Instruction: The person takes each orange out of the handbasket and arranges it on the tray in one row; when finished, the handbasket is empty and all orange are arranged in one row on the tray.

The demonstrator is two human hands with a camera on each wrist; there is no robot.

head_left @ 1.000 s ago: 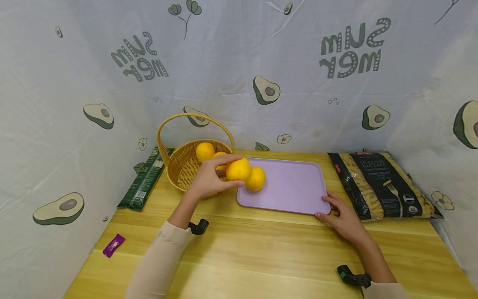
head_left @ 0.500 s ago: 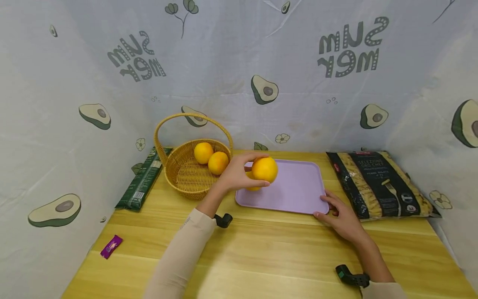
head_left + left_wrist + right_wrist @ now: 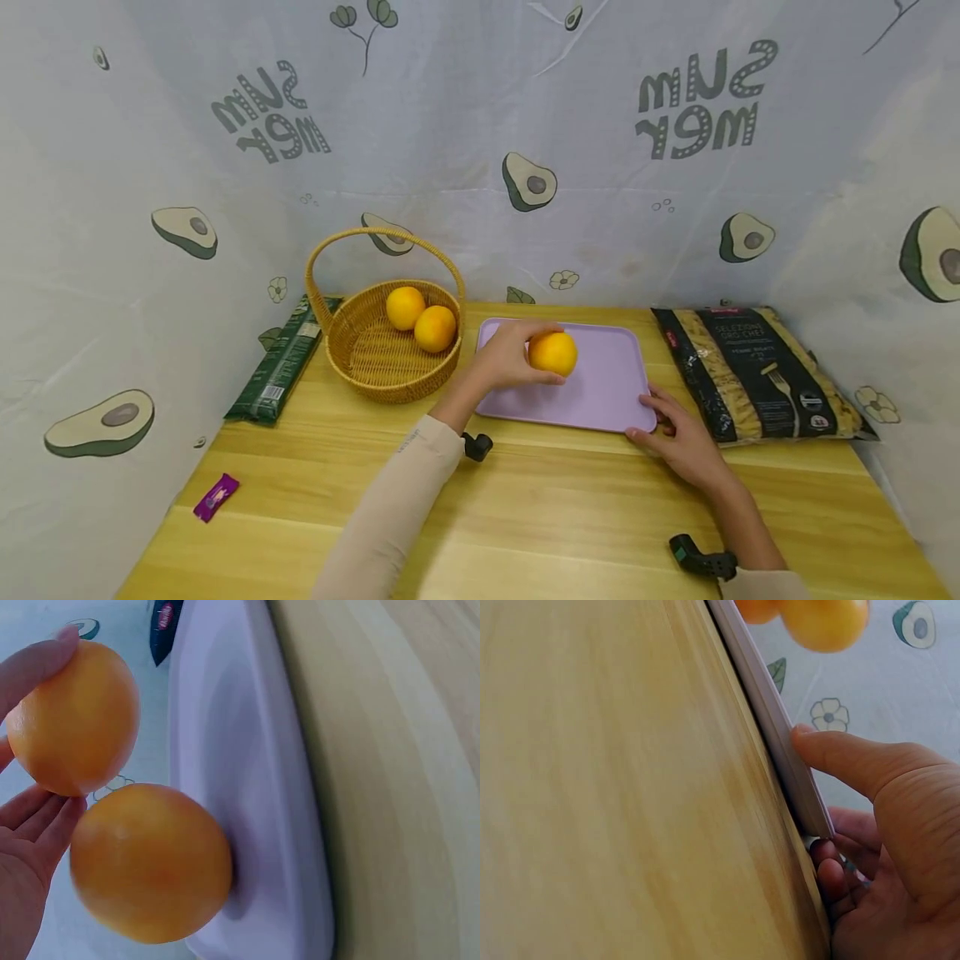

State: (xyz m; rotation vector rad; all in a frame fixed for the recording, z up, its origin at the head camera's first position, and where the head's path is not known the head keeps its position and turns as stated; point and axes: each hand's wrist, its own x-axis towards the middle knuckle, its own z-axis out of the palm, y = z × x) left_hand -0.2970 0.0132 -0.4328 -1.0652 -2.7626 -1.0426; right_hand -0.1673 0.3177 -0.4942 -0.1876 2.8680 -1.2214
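My left hand (image 3: 508, 358) holds an orange (image 3: 553, 354) between thumb and fingers, over the lilac tray (image 3: 611, 392). A second orange (image 3: 154, 862) sits on the tray's left part, close below the held one in the left wrist view; in the head view the left hand hides it. At the tray's near right corner, my right hand (image 3: 686, 446) grips the edge, its thumb on the front side and its fingers round the right side. Two more oranges, one at the back (image 3: 405, 308) and one nearer (image 3: 435, 329), lie in the wicker basket (image 3: 397, 392).
The basket's tall handle (image 3: 382, 233) arches up left of the tray. A green packet (image 3: 273, 367) lies behind the basket's left side, and a small purple wrapped sweet (image 3: 217, 497) near the left table edge. A black pasta bag (image 3: 757, 371) lies at the right.
My left hand has carried the orange rightward from beside the basket, then lower over the middle of the tray. The right hand has stayed at the tray's corner.
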